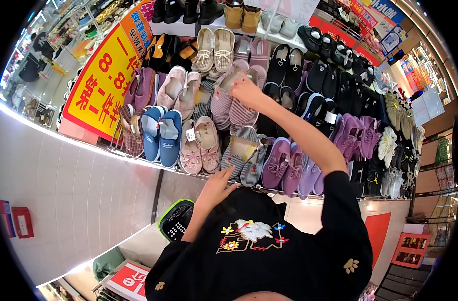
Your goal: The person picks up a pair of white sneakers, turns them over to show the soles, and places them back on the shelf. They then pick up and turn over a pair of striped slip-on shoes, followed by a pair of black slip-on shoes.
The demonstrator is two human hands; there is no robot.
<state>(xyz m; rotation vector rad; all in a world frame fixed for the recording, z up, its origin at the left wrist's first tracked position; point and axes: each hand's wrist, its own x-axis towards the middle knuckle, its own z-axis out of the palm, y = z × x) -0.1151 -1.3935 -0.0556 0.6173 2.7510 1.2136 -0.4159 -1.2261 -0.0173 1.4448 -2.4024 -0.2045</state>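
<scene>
My right hand (246, 92) reaches over the rack to a pair of pink striped slip-on shoes (245, 111). Its fingers are bent together at the opening of one shoe, and the fingertips are partly hidden. Lower down, my left hand (215, 191) lies at the rack's front edge with fingers extended, beside the toe of a grey checked shoe (233, 159). Around them are pale pink bow shoes (209, 143), blue slip-ons (169, 138) and purple lace-up shoes (276, 163).
Rows of shoes fill the tilted rack, with black shoes (285, 65) at the right and beige moccasins (223, 50) behind. A yellow price sign (101, 80) stands at the left. A green-rimmed black basket (174, 220) sits below the rack by my left arm.
</scene>
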